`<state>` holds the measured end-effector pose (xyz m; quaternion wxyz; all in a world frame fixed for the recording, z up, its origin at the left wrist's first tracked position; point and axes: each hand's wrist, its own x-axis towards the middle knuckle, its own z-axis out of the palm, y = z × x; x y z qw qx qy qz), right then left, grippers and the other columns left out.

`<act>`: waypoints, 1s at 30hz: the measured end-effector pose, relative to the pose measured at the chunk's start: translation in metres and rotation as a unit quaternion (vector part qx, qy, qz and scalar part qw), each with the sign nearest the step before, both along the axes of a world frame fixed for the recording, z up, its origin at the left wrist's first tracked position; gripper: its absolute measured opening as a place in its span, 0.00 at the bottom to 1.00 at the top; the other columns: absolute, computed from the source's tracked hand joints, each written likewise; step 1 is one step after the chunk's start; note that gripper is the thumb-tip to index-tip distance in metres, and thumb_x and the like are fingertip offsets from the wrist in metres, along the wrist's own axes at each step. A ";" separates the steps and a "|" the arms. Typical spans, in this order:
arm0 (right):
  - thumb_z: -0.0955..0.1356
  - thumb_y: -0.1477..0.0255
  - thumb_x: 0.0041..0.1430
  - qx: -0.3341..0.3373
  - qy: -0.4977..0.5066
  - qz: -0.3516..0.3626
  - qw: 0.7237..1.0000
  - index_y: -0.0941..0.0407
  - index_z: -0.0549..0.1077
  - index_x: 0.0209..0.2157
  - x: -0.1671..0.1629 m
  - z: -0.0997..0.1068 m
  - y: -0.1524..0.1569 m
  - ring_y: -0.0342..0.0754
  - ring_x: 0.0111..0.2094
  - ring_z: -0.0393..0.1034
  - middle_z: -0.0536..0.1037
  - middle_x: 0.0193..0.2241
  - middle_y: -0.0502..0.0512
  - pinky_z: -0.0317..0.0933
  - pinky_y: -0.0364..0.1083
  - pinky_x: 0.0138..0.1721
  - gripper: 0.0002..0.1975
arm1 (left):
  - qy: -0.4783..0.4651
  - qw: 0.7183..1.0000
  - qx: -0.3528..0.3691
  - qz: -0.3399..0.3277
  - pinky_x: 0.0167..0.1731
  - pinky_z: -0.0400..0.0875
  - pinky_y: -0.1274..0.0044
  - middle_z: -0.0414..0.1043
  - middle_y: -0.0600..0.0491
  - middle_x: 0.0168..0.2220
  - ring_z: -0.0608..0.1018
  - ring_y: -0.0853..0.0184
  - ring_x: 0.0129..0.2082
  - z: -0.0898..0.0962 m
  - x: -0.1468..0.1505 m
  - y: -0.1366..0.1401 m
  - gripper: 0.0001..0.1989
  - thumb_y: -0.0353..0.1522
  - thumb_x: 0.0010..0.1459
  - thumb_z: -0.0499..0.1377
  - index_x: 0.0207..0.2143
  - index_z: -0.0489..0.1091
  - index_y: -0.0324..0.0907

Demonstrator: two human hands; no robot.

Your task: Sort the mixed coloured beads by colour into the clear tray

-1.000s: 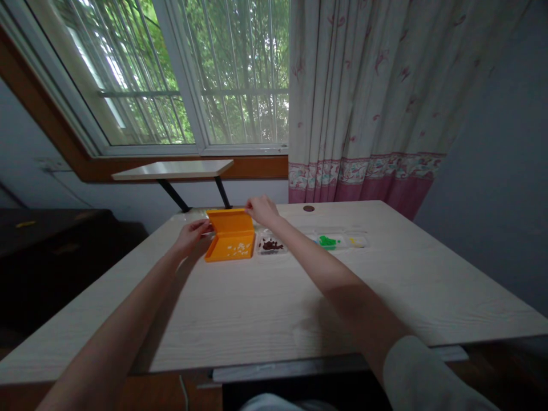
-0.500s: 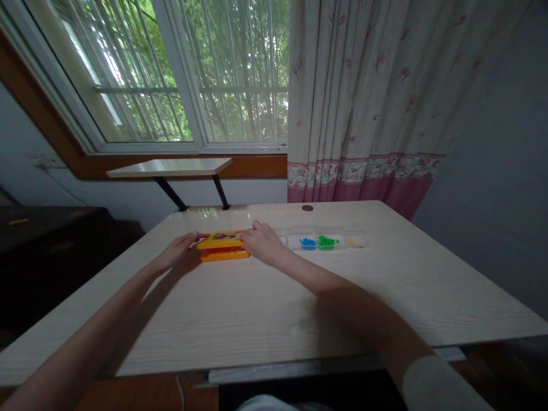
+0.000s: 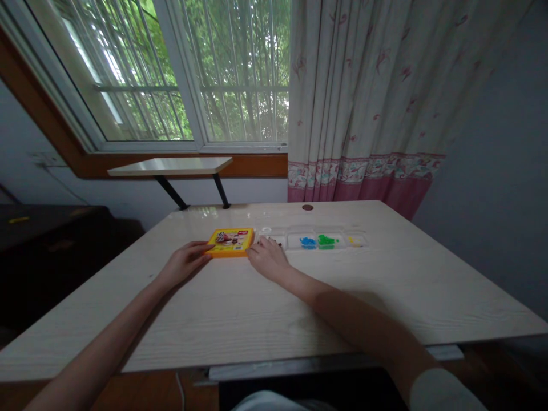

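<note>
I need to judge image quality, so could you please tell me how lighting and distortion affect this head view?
Head view: the window is bright, the room dim; glare on the table; wide-angle bending at the edges; the orange box is soft.

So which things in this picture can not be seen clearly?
- Box contents, head view: the lid is shut.
- Label on the box lid, head view: too small to read.
- Near end of the clear tray, head view: the right hand covers part of it.
- Small pieces in the tray, head view: only blue, green and yellow colours show; shapes are too small.
- Left hand fingertips, head view: touching or only beside the box, unclear.
</note>
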<state>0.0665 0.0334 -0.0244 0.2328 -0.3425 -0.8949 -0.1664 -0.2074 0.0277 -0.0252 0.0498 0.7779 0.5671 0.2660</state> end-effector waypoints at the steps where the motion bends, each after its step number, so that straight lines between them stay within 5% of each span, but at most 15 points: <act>1: 0.59 0.74 0.59 0.004 0.004 -0.003 1.000 0.57 0.70 0.38 -0.001 -0.002 -0.001 0.51 0.41 0.59 0.74 0.36 0.56 0.55 0.49 0.38 0.10 | -0.005 1.000 0.001 0.000 0.45 0.66 0.70 0.67 0.47 0.47 0.70 0.60 0.45 -0.002 -0.001 0.001 0.26 0.50 0.50 0.51 0.43 0.69 0.42; 10: 0.59 0.75 0.58 -0.003 0.011 -0.018 1.000 0.57 0.71 0.37 -0.003 -0.005 -0.004 0.51 0.40 0.59 0.74 0.35 0.57 0.55 0.49 0.36 0.11 | -0.008 1.000 0.008 0.010 0.45 0.66 0.71 0.66 0.49 0.47 0.71 0.62 0.44 -0.010 -0.003 0.004 0.24 0.48 0.51 0.51 0.44 0.69 0.43; 16: 0.58 0.71 0.59 -0.010 0.057 -0.021 0.998 0.57 0.70 0.41 0.020 0.024 0.003 0.50 0.39 0.59 0.74 0.37 0.56 0.53 0.48 0.39 0.13 | -0.010 0.999 0.038 0.017 0.44 0.66 0.71 0.66 0.47 0.45 0.70 0.62 0.44 0.005 0.008 -0.001 0.22 0.46 0.52 0.50 0.42 0.70 0.41; 23: 0.57 0.76 0.58 -0.045 0.081 -0.111 0.989 0.56 0.66 0.49 0.067 0.058 0.038 0.50 0.42 0.58 0.71 0.46 0.55 0.53 0.48 0.43 0.17 | 0.003 0.999 0.043 -0.032 0.45 0.64 0.68 0.69 0.48 0.41 0.70 0.63 0.43 0.052 0.057 0.024 0.19 0.41 0.56 0.46 0.41 0.69 0.40; 30: 0.58 0.78 0.57 -0.075 0.085 -0.058 0.992 0.58 0.67 0.48 0.074 0.044 0.040 0.49 0.43 0.60 0.72 0.44 0.57 0.53 0.47 0.45 0.17 | 0.048 0.989 0.060 -0.125 0.51 0.58 0.67 0.62 0.46 0.51 0.64 0.63 0.51 0.051 0.118 0.054 0.21 0.30 0.55 0.44 0.51 0.59 0.37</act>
